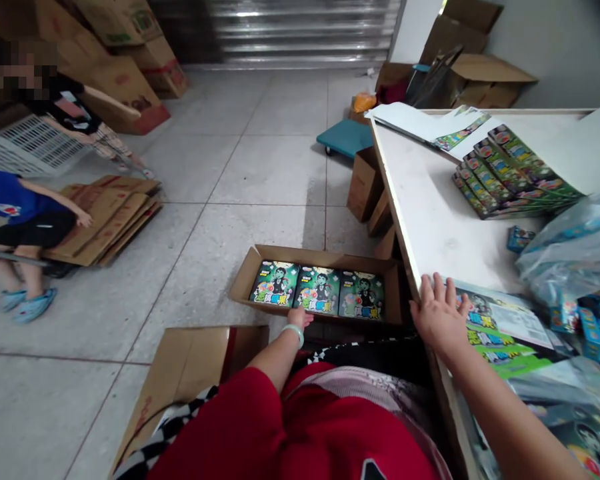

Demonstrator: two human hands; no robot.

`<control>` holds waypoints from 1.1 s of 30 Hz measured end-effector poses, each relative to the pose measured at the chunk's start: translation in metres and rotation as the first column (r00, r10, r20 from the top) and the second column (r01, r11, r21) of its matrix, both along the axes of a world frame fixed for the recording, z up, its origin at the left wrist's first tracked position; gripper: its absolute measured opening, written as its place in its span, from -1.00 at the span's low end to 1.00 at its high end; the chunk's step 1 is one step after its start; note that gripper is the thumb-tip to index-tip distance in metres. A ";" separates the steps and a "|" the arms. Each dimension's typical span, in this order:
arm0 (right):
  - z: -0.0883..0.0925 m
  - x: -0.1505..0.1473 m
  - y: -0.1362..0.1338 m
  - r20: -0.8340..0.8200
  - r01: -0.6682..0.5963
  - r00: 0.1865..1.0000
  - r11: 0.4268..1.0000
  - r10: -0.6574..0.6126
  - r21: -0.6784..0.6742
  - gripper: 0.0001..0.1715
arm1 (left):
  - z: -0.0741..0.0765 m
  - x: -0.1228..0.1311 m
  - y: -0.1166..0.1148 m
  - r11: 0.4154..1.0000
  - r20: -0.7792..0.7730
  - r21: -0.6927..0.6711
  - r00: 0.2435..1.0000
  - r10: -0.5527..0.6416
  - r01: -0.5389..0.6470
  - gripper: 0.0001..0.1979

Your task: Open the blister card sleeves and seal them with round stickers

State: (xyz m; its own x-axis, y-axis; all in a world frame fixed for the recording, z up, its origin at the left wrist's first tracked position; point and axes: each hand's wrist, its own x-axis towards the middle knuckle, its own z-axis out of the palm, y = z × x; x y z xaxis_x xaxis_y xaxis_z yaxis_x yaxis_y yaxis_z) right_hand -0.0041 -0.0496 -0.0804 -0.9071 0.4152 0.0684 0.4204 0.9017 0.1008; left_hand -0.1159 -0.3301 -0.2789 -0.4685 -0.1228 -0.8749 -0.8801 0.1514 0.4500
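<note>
An open cardboard carton (307, 252) sits low in front of me, left of the table. Inside it, three green-and-black printed boxes (317, 291) with a cartoon figure stand in a row. My left hand (299, 317), a pale bangle at its wrist, is at the carton's near wall, its fingers stretched toward the right and partly hidden. My right hand (441, 313) lies spread on the edge of the white table (420, 200), holding nothing. Beside its fingers are flat printed card sheets (495, 333) in green and black.
Printed boxes (510, 173) stand in a row on the table, near a clear plastic bag (575, 240) with small blue packets. A teal trolley (346, 138) is beyond the carton. Flattened cardboard (105, 220) lies left, by two people. A carton (190, 367) is at my left.
</note>
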 end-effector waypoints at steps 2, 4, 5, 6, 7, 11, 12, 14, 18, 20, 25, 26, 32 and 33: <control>-0.001 0.000 0.001 0.006 -0.004 1.000 1.000 0.004 0.010 -0.33 | -0.001 0.003 -0.002 1.000 -0.006 0.004 1.000 0.003 -0.003 -0.66; -0.001 0.000 0.001 0.013 -0.014 1.000 1.000 0.014 0.023 -0.33 | 0.001 0.005 -0.003 1.000 -0.011 0.006 1.000 0.007 -0.007 -0.66; 0.000 0.000 0.001 0.016 -0.018 1.000 0.999 0.018 0.028 -0.34 | 0.002 0.006 -0.003 1.000 -0.014 0.005 1.000 0.008 -0.008 -0.66; 0.000 0.000 0.001 0.017 -0.019 1.000 0.999 0.019 0.031 -0.34 | 0.003 0.006 -0.003 1.000 -0.016 0.003 1.000 0.009 -0.009 -0.66; 0.000 0.000 0.000 0.017 -0.018 1.000 0.999 0.018 0.032 -0.34 | 0.005 0.006 -0.003 1.000 -0.018 0.001 1.000 0.008 -0.008 -0.66; 0.004 0.000 -0.001 0.016 -0.015 1.000 1.000 0.015 0.018 -0.34 | 0.011 0.007 -0.002 1.000 -0.023 -0.012 1.000 -0.004 0.004 -0.66; 0.004 0.000 -0.002 0.017 -0.018 1.000 1.000 0.018 0.012 -0.34 | 0.012 0.007 -0.002 1.000 -0.022 -0.017 1.000 -0.008 0.007 -0.67; 0.005 0.000 -0.002 0.017 -0.025 1.000 1.000 0.025 0.005 -0.34 | 0.013 0.007 -0.001 1.000 -0.023 -0.027 1.000 -0.014 0.013 -0.67; 0.004 0.000 -0.001 -0.007 -0.028 1.000 1.000 0.029 0.009 -0.31 | 0.017 0.003 -0.002 0.998 -0.025 -0.050 0.999 -0.025 0.024 -0.67; 0.002 0.000 0.000 -0.015 -0.029 0.999 0.999 0.029 0.017 -0.30 | 0.019 -0.001 -0.003 0.997 -0.023 -0.063 0.999 -0.035 0.033 -0.67; 0.001 0.001 0.001 -0.033 -0.035 0.999 0.999 0.036 0.037 -0.32 | 0.020 -0.011 -0.011 0.996 -0.018 -0.089 0.999 -0.031 0.029 -0.67; 0.001 0.001 0.001 -0.036 -0.036 0.999 0.998 0.037 0.045 -0.32 | 0.019 -0.014 -0.012 0.995 -0.020 -0.092 1.000 -0.024 0.022 -0.67; 0.002 0.002 -0.001 -0.033 -0.034 0.999 0.995 0.037 0.091 -0.34 | 0.021 -0.041 -0.029 0.994 -0.023 -0.110 1.000 -0.013 0.010 -0.67; 0.002 0.002 -0.002 -0.030 -0.033 0.999 0.995 0.035 0.094 -0.34 | 0.022 -0.049 -0.033 0.993 -0.024 -0.114 1.000 -0.018 0.015 -0.67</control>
